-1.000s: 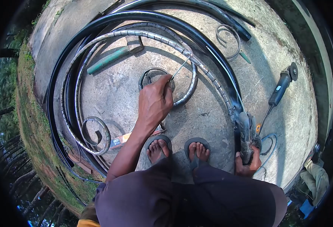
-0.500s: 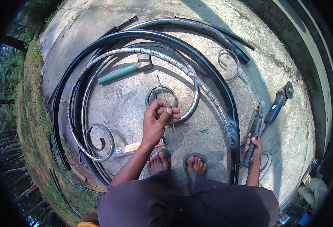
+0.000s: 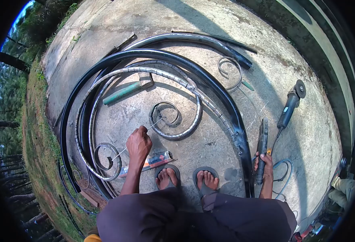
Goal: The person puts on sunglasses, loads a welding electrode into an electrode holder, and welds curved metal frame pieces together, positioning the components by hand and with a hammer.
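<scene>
My left hand (image 3: 138,144) is closed around a thin welding electrode (image 3: 155,124). The rod slants up to the right, and its tip appears over the inner curl of a scroll-shaped metal bar (image 3: 176,137); I cannot tell whether it touches. Its other end points down-left near a second curl (image 3: 117,150). My right hand (image 3: 264,164) grips the handle of a dark welding electrode holder (image 3: 263,141), whose jaws point away from me. A packet of welding electrodes (image 3: 157,159) lies just before my feet.
Large black curved tubes (image 3: 221,90) arch around the work area. A hammer with a green handle (image 3: 123,93) lies inside the arch. To the right are an angle grinder (image 3: 292,103) and a blue cable (image 3: 289,171). A small scroll (image 3: 238,76) lies at upper right.
My left hand has moved left and downward, and the electrode has gone from nearly upright to a slant. My right hand still holds the electrode holder, slightly shifted left.
</scene>
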